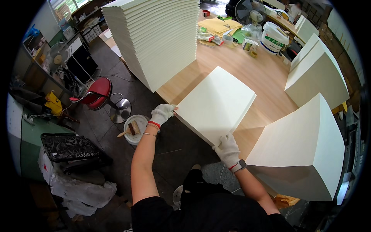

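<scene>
A thick stack of white paper sheets lies in front of me at the near edge of the wooden table. My left hand, in a white knit glove, grips its left corner with the fingertips at the edge. At the near right corner my right hand, gloved the same way, is closed on the stack, its thumb on the side. Behind and to the left rises a tall stack of white paper in layered bundles. Close to my right hand stands another tall white stack.
More white stacks stand along the right side of the table. A white bucket, yellow envelopes and loose gloves sit at the back. On the floor at left are a red chair and a bucket with a brush across it.
</scene>
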A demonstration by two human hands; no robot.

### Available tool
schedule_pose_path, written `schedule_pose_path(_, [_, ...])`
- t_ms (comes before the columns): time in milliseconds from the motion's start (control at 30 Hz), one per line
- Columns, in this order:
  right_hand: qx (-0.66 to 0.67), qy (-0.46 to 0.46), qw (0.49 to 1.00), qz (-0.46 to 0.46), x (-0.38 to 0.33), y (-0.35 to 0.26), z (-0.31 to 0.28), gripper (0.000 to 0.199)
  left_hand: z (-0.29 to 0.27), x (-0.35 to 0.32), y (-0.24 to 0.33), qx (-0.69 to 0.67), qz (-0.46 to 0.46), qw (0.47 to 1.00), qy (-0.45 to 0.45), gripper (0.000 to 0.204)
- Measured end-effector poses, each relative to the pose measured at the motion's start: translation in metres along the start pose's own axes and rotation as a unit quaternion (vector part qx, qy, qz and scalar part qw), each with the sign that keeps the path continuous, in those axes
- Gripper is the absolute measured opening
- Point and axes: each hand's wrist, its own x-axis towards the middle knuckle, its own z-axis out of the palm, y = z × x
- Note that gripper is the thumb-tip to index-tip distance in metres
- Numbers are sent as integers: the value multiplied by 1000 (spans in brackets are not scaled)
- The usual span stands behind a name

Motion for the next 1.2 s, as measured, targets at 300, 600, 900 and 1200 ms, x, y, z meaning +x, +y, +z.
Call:
schedule_pose_path(300, [2, -13, 1000, 16, 0, -2, 1, 47, -6, -5, 3, 281, 79, 957, -6, 30])
schedule_pose_path(600, [356, -180, 915, 51, -80, 29, -133, 36, 28, -59, 108, 399, 319, 849, 134, 40])
schedule_pose_path(900, [95, 577, 803, -114, -246, 66, -351, 16, 226, -228, 322, 268, 730, 614, -136, 38])
schedule_pose_path(1200, [-4, 482, 844, 236, -298, 140, -391, 17, 445, -346, 365, 338, 781, 379, -363, 28])
